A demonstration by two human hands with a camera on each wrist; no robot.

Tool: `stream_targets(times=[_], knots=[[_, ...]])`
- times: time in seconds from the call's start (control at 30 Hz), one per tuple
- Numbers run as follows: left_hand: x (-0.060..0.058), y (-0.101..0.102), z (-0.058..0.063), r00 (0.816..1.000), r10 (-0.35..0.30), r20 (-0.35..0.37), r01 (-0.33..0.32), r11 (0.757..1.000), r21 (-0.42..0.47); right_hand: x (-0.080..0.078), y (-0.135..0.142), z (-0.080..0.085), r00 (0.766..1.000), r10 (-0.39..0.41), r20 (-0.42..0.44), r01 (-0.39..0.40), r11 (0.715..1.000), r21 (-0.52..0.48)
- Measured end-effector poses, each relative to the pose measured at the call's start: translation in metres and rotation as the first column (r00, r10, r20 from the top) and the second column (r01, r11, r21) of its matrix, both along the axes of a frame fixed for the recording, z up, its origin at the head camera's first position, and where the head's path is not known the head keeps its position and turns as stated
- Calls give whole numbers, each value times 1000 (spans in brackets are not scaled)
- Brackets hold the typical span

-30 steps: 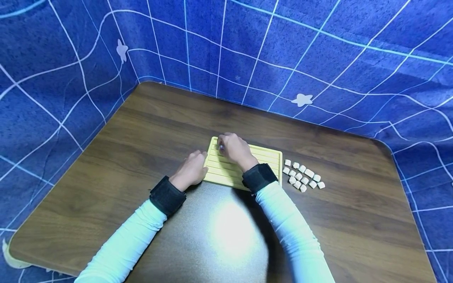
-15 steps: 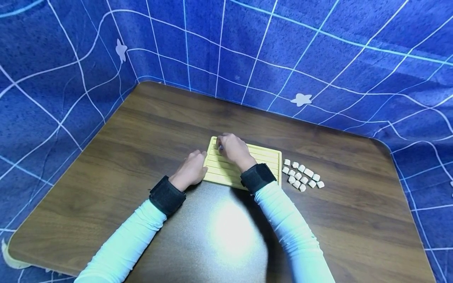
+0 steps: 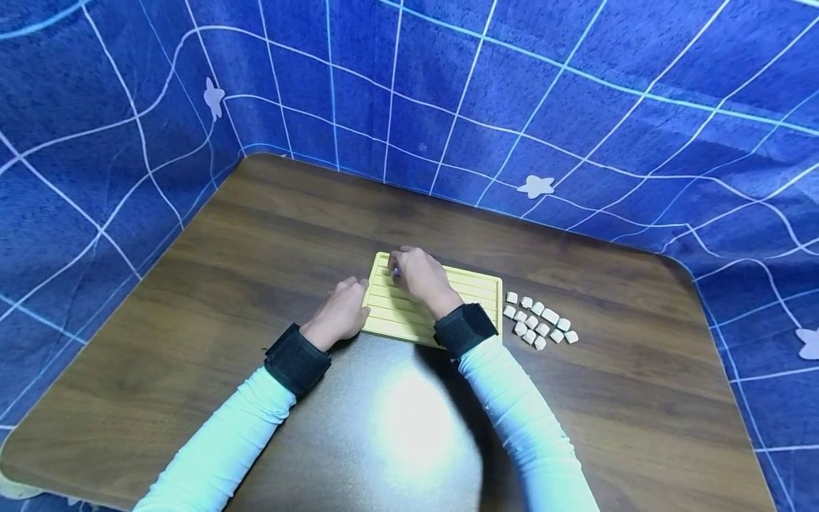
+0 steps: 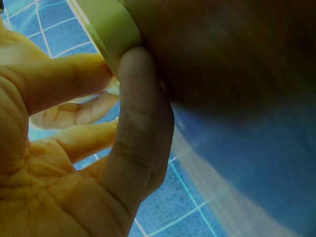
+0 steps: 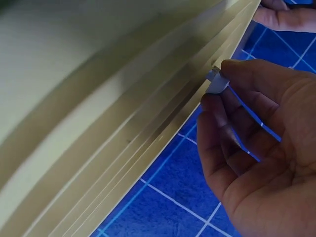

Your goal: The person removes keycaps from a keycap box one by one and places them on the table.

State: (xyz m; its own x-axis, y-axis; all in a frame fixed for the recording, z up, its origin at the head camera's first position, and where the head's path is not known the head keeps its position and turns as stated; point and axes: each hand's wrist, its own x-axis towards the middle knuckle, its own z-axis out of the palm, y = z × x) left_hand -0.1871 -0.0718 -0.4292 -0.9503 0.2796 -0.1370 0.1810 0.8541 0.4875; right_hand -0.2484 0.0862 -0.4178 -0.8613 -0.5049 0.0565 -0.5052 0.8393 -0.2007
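Note:
A yellow ridged tray (image 3: 390, 314) lies on the wooden table, its grooves running lengthwise. My left hand (image 3: 339, 311) holds the tray's left edge; in the left wrist view, thumb and fingers close on the tray rim (image 4: 106, 29). Over the tray's far left part is my right hand (image 3: 424, 276). The right wrist view shows its thumb and fingertips pinching a small white block (image 5: 217, 82) right at the tray's edge groove. Part of the tray is hidden under the right hand and wrist.
Several small whitish blocks (image 3: 542, 329) lie loosely grouped on the table just right of the tray. Blue patterned cloth (image 3: 448, 92) hangs behind the table (image 3: 307, 206) and along its sides. Black bands (image 3: 466, 331) circle both wrists.
The head view has tilted slightly, shifting the whole scene a little left and down. Both hands stay at nearly the same places on the tray.

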Motion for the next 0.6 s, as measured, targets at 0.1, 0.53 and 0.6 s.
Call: stream_targets(times=[0.1, 0.53, 0.6], knots=[[0, 0, -1, 1000, 1, 7, -1, 1000, 0, 3, 6, 1, 1000, -11, -13, 10, 1000, -24], [-1, -1, 0, 999, 5, 48, -5, 1000, 5, 26, 51, 12, 996, -64, -64, 56, 990, -126], [-1, 0, 0, 999, -2, 50, 2, 1000, 6, 31, 61, 12, 995, -74, -73, 63, 988, -144]])
